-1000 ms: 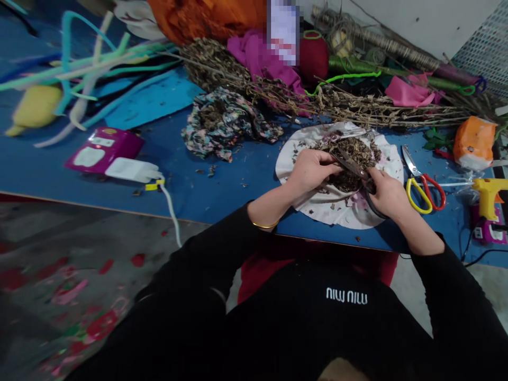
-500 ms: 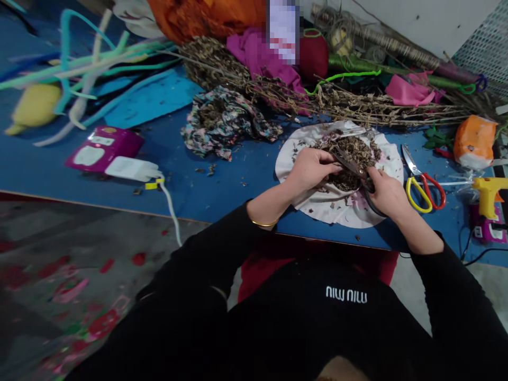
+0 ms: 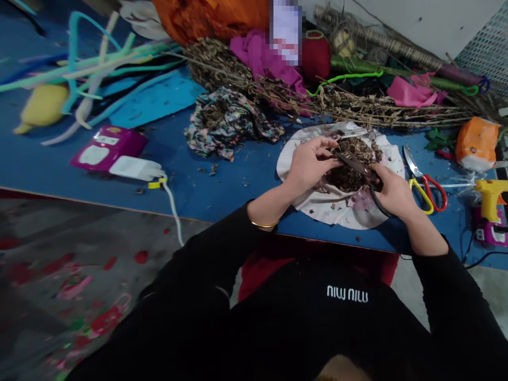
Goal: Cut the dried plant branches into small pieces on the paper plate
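Observation:
My right hand grips a pair of dark scissors, its fingers through the handle loops and the blades pointing left. Beneath the blades lies a heap of crumbled dried leaves on a round white cloth. Close to the scissor tips, my left hand is closed, thumb toward bent fingers. What it pinches is too small and dark to make out. To the right of the cloth rests a second pair of scissors with one red and one yellow handle.
Behind the cloth lie dried stems and a floral cloth bundle. A yellow glue gun and an orange packet are at right. On the left are a purple box, a white power strip and pipe-like strands.
My left hand's index finger has lifted and spread away from the thumb. The right hand has shifted slightly right with the scissors. The whole view has moved a little.

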Motion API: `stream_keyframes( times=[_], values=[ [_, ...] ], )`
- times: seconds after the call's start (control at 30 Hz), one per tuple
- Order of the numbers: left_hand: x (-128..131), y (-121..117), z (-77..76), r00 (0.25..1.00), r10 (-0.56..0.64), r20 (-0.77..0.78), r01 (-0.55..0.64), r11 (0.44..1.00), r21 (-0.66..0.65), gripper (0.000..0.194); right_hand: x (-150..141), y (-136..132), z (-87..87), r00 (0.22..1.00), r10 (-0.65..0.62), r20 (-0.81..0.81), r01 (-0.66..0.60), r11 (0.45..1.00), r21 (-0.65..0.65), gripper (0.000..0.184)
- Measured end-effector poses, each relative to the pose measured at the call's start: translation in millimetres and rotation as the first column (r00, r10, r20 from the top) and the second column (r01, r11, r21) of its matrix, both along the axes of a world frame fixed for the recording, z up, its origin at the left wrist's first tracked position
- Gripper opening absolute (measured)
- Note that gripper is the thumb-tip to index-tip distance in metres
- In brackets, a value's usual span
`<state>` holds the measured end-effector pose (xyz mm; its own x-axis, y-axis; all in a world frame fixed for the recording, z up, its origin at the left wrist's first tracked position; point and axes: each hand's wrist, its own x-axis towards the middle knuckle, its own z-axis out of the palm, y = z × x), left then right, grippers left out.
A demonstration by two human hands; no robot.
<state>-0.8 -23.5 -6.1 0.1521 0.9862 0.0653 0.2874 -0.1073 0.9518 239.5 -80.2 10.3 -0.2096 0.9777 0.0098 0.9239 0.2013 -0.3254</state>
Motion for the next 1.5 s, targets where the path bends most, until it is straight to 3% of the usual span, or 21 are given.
stream_keyframes(
  times=[0.43, 0.57, 0.67, 0.87, 1.1, 1.5],
  values=[
    [6.6, -6.9, 6.6, 0.997, -0.053, -0.063, 0.049, 0.997, -0.067, 0.047, -6.1, -2.1, -2.5, 0.998, 0.044, 0.046, -0.043, 0.999, -0.026, 0.052],
    [-0.5, -7.1, 14.5, 0.963, -0.113, -0.246, 0.107, 0.994, -0.035, 0.019, -4.2, -0.8, -4.3, 0.999, 0.024, 0.043, -0.023, 0.999, -0.027, 0.051],
    [-5.1, -8.6, 18.3, 0.918, -0.185, -0.350, 0.183, 0.982, -0.039, 0.028, -2.0, 0.1, -6.1, 0.998, 0.012, 0.061, -0.012, 1.000, -0.006, 0.049],
    [-3.1, -10.2, 12.8, 0.952, -0.210, -0.222, 0.209, 0.977, -0.032, 0.032, -2.6, -1.6, -6.1, 0.998, 0.018, 0.062, -0.021, 0.999, 0.049, 0.054],
    [-3.4, -7.3, 10.9, 0.966, -0.225, -0.131, 0.215, 0.973, -0.087, 0.037, -4.2, -1.8, -8.2, 0.995, 0.015, 0.095, -0.014, 1.000, -0.006, 0.051],
    [2.5, -8.3, 18.7, 0.973, -0.229, -0.024, 0.209, 0.924, -0.319, 0.037, -6.3, -0.6, -6.5, 0.986, 0.035, 0.160, -0.034, 0.999, -0.005, 0.055]
  ],
)
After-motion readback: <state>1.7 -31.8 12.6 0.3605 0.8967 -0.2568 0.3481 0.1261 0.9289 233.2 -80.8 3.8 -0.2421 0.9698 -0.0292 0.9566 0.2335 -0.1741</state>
